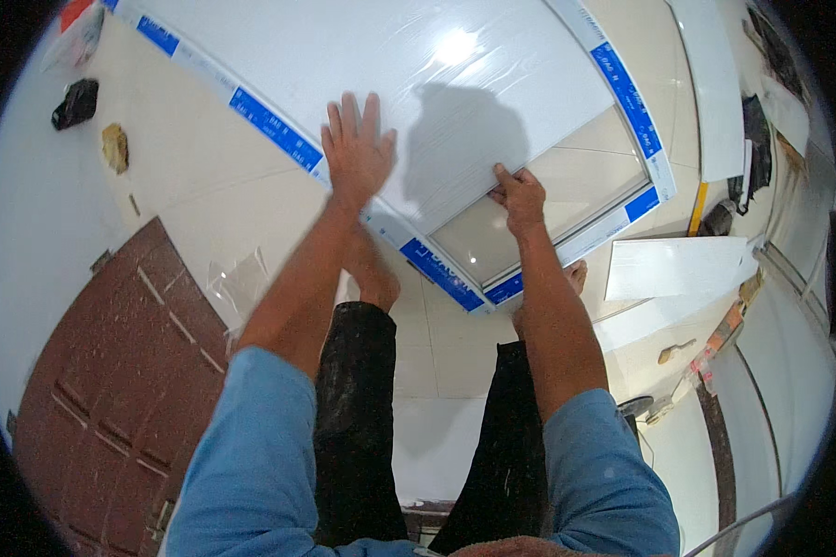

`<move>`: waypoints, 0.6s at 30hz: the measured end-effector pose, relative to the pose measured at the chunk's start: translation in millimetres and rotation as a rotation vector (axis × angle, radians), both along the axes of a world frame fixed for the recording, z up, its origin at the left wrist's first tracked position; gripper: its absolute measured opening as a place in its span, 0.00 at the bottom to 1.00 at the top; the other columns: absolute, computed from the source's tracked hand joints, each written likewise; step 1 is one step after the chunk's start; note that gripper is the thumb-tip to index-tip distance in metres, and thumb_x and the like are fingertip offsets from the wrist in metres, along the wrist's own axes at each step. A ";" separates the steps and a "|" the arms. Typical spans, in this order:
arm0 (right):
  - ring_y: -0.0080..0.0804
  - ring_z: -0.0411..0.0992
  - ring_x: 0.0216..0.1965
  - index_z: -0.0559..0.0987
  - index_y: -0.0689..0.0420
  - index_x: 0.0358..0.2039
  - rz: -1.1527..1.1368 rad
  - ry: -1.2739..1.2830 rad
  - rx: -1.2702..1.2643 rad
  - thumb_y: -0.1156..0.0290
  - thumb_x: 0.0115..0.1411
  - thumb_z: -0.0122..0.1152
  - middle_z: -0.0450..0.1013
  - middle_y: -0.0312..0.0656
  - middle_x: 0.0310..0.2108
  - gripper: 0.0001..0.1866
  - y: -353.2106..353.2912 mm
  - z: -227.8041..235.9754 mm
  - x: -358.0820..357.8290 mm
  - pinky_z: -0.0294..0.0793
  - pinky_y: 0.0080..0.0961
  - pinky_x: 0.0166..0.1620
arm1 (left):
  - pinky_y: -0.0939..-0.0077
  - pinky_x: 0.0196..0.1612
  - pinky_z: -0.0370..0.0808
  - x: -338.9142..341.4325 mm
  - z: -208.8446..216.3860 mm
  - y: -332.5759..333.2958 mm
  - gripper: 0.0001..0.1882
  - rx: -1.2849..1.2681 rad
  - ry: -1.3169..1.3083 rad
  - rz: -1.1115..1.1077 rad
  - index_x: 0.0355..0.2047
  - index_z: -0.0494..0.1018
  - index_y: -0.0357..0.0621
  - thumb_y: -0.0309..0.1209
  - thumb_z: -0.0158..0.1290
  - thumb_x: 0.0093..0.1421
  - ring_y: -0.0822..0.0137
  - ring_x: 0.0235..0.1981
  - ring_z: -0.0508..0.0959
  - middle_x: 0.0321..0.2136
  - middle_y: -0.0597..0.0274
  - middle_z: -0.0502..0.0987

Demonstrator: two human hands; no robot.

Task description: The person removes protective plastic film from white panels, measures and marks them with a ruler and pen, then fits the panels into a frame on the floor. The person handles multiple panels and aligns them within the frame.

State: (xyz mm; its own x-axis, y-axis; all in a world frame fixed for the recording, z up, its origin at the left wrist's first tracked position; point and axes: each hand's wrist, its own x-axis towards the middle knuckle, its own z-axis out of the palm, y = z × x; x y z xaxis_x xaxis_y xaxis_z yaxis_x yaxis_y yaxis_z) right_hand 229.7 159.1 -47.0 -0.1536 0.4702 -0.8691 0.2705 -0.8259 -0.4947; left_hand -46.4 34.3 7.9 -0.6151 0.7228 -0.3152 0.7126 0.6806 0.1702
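A large white panel [362, 56] lies inside a white frame [627, 97] whose sides carry blue-and-white protective film. The panel covers the far part of the frame; floor tiles show through the gap at the near end. My left hand [358, 153] rests flat on the panel close to its left side, fingers spread. At the panel's near edge, my right hand [522, 197] is closed, with thumb and fingers pinching that edge. The fingertips under the edge are partly hidden. A head-shaped shadow falls on the panel between the hands.
A brown panelled door [121, 390] is at the left. Clear plastic film [237, 283], a yellowish lump [115, 148] and a black bundle [75, 104] lie on the tiled floor. White board pieces [673, 267] and a brush [676, 351] lie at the right. My feet are beside the frame's near corner.
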 end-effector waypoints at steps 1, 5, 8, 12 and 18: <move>0.27 0.76 0.33 0.82 0.60 0.39 -0.001 -0.001 0.024 0.65 0.65 0.73 0.77 0.37 0.33 0.12 -1.3 -0.8 -1.7 0.85 0.33 0.40 | 0.28 0.75 0.44 -19.3 -15.9 11.6 0.40 -0.044 0.011 -0.097 0.79 0.51 0.57 0.50 0.52 0.71 0.34 0.78 0.44 0.78 0.39 0.47; 0.26 0.76 0.31 0.79 0.56 0.33 0.007 -0.007 0.094 0.66 0.66 0.73 0.76 0.36 0.30 0.11 -8.2 -1.8 -3.3 0.84 0.31 0.39 | 0.23 0.74 0.35 -30.5 -25.1 34.3 0.38 -0.161 -0.036 -0.074 0.80 0.45 0.61 0.49 0.45 0.75 0.35 0.79 0.35 0.80 0.43 0.35; 0.25 0.76 0.31 0.79 0.57 0.33 -0.012 0.038 0.088 0.67 0.67 0.72 0.76 0.35 0.30 0.10 -7.7 -8.1 3.2 0.85 0.31 0.38 | 0.16 0.71 0.38 -36.0 -32.4 35.3 0.37 -0.128 -0.055 -0.112 0.80 0.41 0.63 0.50 0.40 0.76 0.29 0.78 0.35 0.79 0.40 0.35; 0.25 0.77 0.32 0.80 0.59 0.33 -0.097 0.124 0.082 0.67 0.66 0.72 0.76 0.36 0.29 0.11 -13.3 -7.8 4.3 0.85 0.30 0.37 | 0.11 0.68 0.41 -37.3 -39.3 27.4 0.35 -0.070 -0.053 -0.123 0.80 0.41 0.63 0.50 0.37 0.77 0.25 0.77 0.37 0.79 0.37 0.36; 0.25 0.75 0.29 0.78 0.58 0.29 0.136 -0.057 0.147 0.65 0.66 0.73 0.74 0.36 0.25 0.14 -6.4 -13.2 35.5 0.83 0.30 0.37 | 0.11 0.68 0.42 -40.3 -36.5 23.6 0.35 -0.025 -0.075 -0.151 0.80 0.40 0.64 0.50 0.35 0.78 0.26 0.77 0.38 0.79 0.37 0.36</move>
